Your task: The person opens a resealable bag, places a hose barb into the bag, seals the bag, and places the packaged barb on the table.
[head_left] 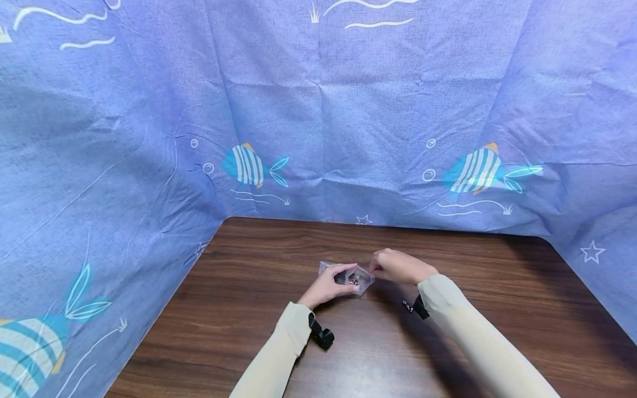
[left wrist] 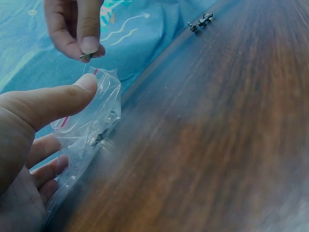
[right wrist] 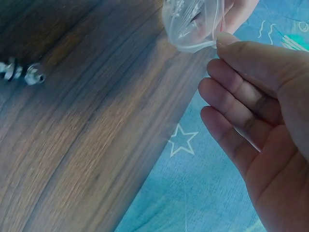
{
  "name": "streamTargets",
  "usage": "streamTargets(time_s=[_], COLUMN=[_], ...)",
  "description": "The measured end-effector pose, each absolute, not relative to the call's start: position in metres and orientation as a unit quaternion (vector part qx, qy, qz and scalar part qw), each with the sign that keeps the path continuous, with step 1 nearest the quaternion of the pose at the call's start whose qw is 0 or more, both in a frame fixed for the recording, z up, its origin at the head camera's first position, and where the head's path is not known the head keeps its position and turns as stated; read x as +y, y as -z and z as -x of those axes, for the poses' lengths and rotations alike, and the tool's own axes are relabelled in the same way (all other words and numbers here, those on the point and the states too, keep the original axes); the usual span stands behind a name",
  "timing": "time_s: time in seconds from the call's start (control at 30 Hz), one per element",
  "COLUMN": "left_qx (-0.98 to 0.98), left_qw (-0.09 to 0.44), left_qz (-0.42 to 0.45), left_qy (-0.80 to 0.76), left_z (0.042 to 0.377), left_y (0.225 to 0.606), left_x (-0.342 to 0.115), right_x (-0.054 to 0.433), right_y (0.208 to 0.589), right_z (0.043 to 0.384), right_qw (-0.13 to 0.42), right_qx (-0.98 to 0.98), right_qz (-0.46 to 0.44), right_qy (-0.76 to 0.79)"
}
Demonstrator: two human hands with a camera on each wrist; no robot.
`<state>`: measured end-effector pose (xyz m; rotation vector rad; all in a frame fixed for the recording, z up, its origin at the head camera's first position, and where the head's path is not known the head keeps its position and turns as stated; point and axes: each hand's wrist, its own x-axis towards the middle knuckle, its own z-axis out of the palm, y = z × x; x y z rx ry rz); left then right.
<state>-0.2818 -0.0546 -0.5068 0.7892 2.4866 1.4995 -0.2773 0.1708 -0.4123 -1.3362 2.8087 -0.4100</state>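
Note:
My left hand [head_left: 329, 286] holds a clear zip bag [left wrist: 108, 99] by its mouth, thumb on one side and fingers on the other. The bag has a red stripe along its seal, and small dark metal parts [left wrist: 100, 137] lie inside it. Just beyond the bag's mouth, my right hand [head_left: 400, 266] pinches a tiny metal piece [left wrist: 86, 56] between thumb and forefinger. In the right wrist view the right hand [right wrist: 270, 101] hides that piece, with its thumb tip close to the bag's rim [right wrist: 193, 48].
A small cluster of metal fittings [head_left: 408, 306] lies on the brown wooden table [head_left: 259, 331] beside the right wrist; its near end shows as shiny metal fittings [right wrist: 31, 74] in the right wrist view. A blue curtain with fish [head_left: 318, 110] hangs behind the table's far edge.

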Motion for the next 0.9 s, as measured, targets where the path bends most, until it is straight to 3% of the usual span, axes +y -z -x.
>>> streamTargets(time_s=[0.9], left_qx=[0.823], left_qw=[0.071], left_qz=[-0.252], left_qy=[-0.503], left_z=[0.28], left_y=[0.505], left_x=[-0.054], right_x=[0.161], right_y=[0.415], right_z=[0.28], right_qw=[0.016], right_qx=[0.894], right_qz=[0.428], right_qy=[0.13])
